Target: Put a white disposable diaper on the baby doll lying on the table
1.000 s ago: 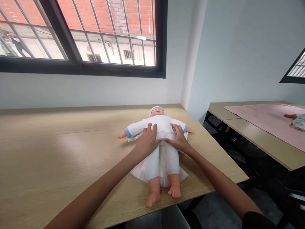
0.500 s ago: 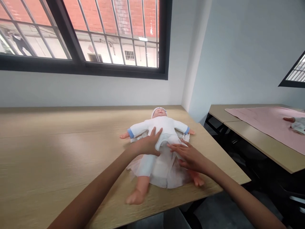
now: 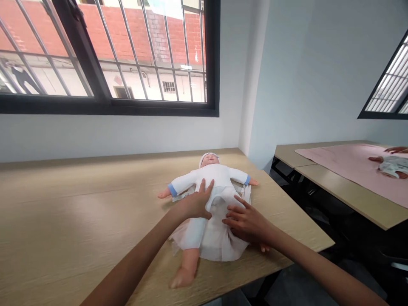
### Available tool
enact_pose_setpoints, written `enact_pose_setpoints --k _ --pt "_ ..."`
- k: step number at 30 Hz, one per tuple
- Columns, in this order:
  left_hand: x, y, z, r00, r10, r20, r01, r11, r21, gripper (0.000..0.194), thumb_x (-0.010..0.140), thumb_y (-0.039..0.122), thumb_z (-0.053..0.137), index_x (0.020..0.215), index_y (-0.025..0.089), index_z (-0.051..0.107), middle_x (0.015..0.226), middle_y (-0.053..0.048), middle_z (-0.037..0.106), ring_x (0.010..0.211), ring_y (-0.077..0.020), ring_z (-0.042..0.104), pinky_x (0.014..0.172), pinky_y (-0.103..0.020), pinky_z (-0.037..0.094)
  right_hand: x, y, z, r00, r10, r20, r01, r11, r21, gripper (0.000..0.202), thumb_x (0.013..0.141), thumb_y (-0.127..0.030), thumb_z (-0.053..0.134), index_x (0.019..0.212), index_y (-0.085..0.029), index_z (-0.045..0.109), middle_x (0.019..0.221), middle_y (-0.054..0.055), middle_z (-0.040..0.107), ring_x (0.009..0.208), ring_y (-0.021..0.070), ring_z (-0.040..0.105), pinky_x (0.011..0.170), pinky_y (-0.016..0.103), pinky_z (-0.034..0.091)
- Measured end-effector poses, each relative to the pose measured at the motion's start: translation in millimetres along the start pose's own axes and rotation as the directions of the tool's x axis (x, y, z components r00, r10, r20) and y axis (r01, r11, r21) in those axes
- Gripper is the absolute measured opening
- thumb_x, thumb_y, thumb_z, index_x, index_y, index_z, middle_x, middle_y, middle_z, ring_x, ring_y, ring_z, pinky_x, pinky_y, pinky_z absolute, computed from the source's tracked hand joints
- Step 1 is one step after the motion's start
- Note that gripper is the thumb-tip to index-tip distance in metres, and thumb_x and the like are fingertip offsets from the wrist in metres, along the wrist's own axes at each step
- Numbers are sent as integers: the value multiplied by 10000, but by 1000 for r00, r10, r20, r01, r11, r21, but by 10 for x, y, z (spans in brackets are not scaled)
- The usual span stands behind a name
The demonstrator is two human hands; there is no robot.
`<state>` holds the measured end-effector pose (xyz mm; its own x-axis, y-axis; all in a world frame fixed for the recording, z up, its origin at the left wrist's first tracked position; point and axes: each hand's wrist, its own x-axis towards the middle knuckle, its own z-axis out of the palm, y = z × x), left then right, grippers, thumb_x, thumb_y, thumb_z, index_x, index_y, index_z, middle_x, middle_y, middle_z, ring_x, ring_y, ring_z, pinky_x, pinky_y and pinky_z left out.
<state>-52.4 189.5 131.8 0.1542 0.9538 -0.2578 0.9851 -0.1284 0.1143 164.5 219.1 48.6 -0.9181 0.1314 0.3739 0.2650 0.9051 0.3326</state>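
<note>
A baby doll [image 3: 216, 175] in a white outfit with blue cuffs and a white cap lies on its back on the wooden table [image 3: 79, 212], arms spread out. Sheer white fabric [image 3: 219, 242] spreads under and between its legs. My left hand [image 3: 199, 202] rests at the doll's belly and hip on the left, fingers apart. On the right, my right hand [image 3: 244, 219] is over the fabric and the doll's other leg, its fingers spread and slightly bent. That leg is mostly hidden; only the toes show.
A second table [image 3: 338, 180] at the right bears a pink cloth [image 3: 347, 161] and another doll [image 3: 393, 165] in pale clothes, with a person's hand [image 3: 397, 150] above it. A barred window [image 3: 146, 55] is behind my table. Dark table legs show below at the right.
The view has tilted and shifted slightly. My right hand has moved down the doll's leg, drawing fabric with it. A person's hand has appeared by the other doll.
</note>
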Motion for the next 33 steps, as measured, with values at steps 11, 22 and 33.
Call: enact_pose_setpoints --k 11,22,33 --pt "-35 9 -63 1000 -10 25 10 1000 12 1136 647 202 679 1474 190 -100 1504 -240 -135 1082 -333 604 790 -342 507 -10 -29 17 994 -93 58 93 996 1 191 904 -132 465 952 -201 636 834 -1 653 865 149 593 1145 488 201" --pt "-19 30 -40 1000 -15 7 14 997 75 1156 646 216 715 1476 165 -88 1486 -280 -130 1061 -384 607 757 -368 524 82 -42 -7 994 -97 52 97 995 3 236 894 -141 461 1072 -180 611 910 52 659 914 179 589 1116 494 251" --pt "23 -81 15 995 58 -76 -56 998 27 1181 591 239 759 1486 197 -10 1514 -264 -59 1156 -440 521 826 -451 495 96 -23 85 993 104 -46 -86 948 308 283 861 -119 423 1071 -183 601 961 74 680 947 206 628 1120 441 285"
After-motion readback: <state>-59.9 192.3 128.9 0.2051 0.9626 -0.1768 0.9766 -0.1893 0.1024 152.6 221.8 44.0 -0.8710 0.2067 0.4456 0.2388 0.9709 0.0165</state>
